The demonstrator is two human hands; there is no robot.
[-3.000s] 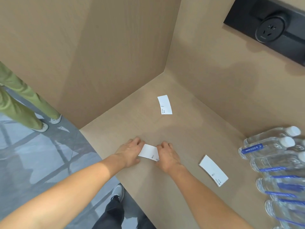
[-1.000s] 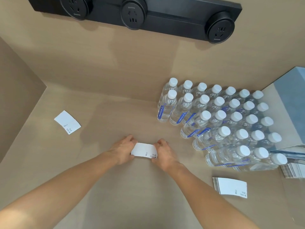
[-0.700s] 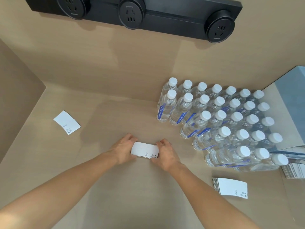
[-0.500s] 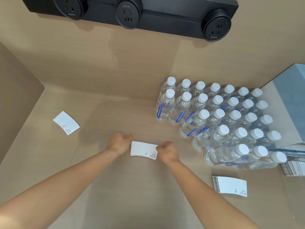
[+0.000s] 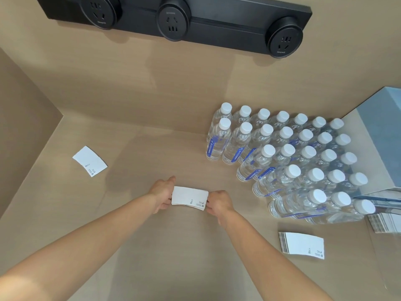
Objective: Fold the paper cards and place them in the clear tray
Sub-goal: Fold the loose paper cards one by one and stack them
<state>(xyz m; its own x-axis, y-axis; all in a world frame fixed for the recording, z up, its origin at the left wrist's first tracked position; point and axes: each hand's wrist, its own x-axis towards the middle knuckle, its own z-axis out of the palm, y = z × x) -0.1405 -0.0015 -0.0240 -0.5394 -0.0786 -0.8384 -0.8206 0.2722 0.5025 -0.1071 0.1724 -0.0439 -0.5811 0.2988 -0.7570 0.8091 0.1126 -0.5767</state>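
A white paper card (image 5: 189,198) is held just above the tan counter, pinched at its two short ends. My left hand (image 5: 162,194) grips the left end and my right hand (image 5: 218,202) grips the right end. Small print shows at the card's lower right. A stack of flat white cards (image 5: 302,246) lies on the counter to the right. Another single white card (image 5: 90,161) lies flat at the far left. At the right edge a clear tray (image 5: 385,240) is barely visible, with more cards (image 5: 384,222) lying by its far end.
Several rows of clear water bottles (image 5: 282,157) with white caps stand at the right. A grey-blue box (image 5: 384,135) sits behind them. A black socket strip (image 5: 173,20) runs along the back wall. A side wall closes the counter at the left.
The camera swung right from the counter's left corner. Both hands went from pressing the card flat on the counter to pinching its ends and lifting it slightly.
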